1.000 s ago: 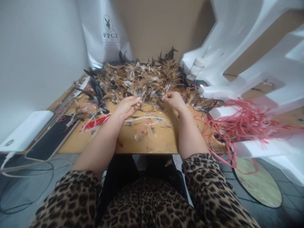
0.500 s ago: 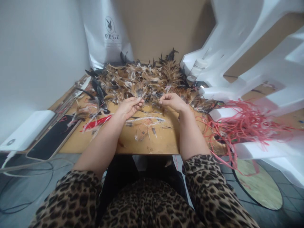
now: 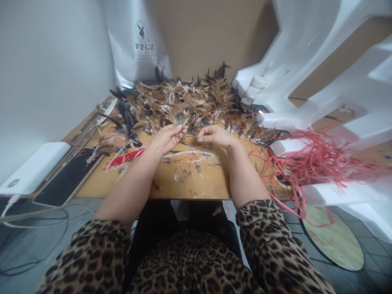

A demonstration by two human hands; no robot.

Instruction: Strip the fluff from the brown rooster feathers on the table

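Note:
My left hand (image 3: 170,138) is closed in a pinch at the near edge of the feather pile (image 3: 186,100). Between its thumb and forefinger are the pale quill ends of a small brown feather bunch (image 3: 179,116). Close by on the right, my right hand (image 3: 215,136) has its fingers curled and thumb pressed to forefinger, a short gap from the left fingertips. Whatever it pinches, if anything, is too small to make out. Brown, white and black feathers lie heaped just beyond both hands.
Red strips (image 3: 128,157) and loose white strands (image 3: 190,154) lie on the wooden table (image 3: 196,188). A phone (image 3: 65,177) and white power bank (image 3: 35,167) are at left. Tangled red ribbon (image 3: 321,159) and white foam (image 3: 327,194) are at right, a plastic jar (image 3: 254,90) behind.
My right hand has moved left and slightly towards me, nearer the left hand. My left hand, still pinching the feather bunch, has shifted slightly right.

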